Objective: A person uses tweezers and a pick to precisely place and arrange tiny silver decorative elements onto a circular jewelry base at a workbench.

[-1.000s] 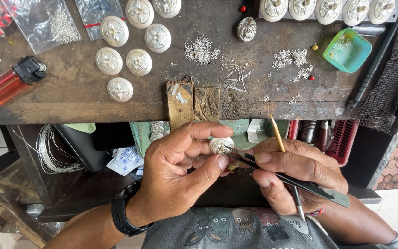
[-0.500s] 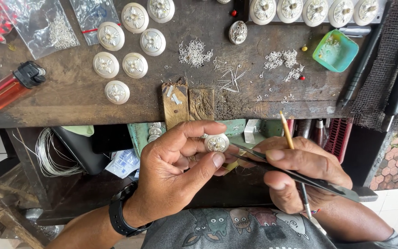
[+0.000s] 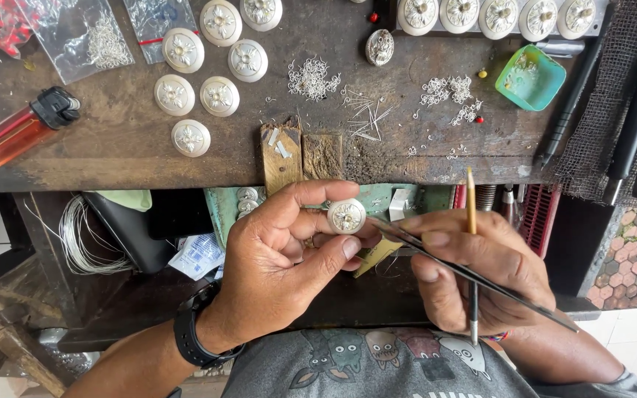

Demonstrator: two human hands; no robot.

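The left hand (image 3: 282,258) pinches one round white disc (image 3: 346,216) between its fingers, just below the near edge of the bench (image 3: 127,147). The right hand (image 3: 481,273) clasps two tools, dark tweezers (image 3: 473,274) whose tip meets the disc, and one thin brush (image 3: 472,221) standing upright. On the bench's far left lie six more discs and one orange lighter (image 3: 23,127); five discs line the far right, near one green dish (image 3: 530,77).

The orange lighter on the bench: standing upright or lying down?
Lying down. The lighter rests on its side on the wooden bench, black cap pointing up and right, far from both hands.
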